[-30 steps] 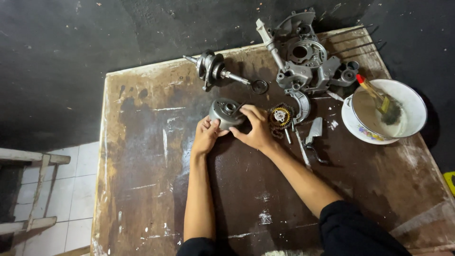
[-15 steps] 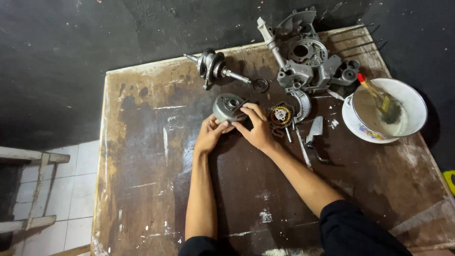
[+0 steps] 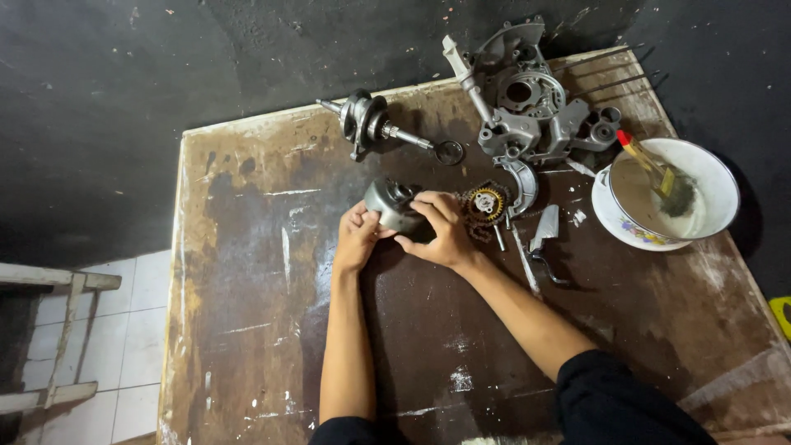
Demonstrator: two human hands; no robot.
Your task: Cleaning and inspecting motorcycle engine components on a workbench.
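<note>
Surface: worn brown wooden table (image 3: pixel 247 330), scuffed with pale paint marks, set against a black wall; white floor tiles show at 8 o'clock.
Grip: I hold a round grey metal drum (image 3: pixel 391 206) between both hands, near the middle of the table, tipped on its side just above the wood.
Left hand: my left hand (image 3: pixel 358 239) cups the drum from 7 o'clock, fingers curled up against its rim.
Right hand: my right hand (image 3: pixel 445 231) wraps over the drum from 4 o'clock, fingers clenched across its top and front, hiding part of it.
Just beside, 3 o'clock: a small gear with a yellow centre (image 3: pixel 484 202), ringed by a dark chain, almost touching my right knuckles.
Further, 3 o'clock: a curved grey shoe piece (image 3: pixel 524 183), a thin pin and a flat metal scrap (image 3: pixel 545 228).
At 12 o'clock: a crankshaft with its rod (image 3: pixel 371 124), lying on its side, apart from the drum.
At 1 o'clock: a large grey engine casing (image 3: pixel 527 103) at the far table edge.
At 3 o'clock, far: a white bowl (image 3: pixel 717 177) of murky liquid with a red-tipped brush (image 3: pixel 651 169) leaning in it.
In the way: only the gear and chain crowd my right hand.
</note>
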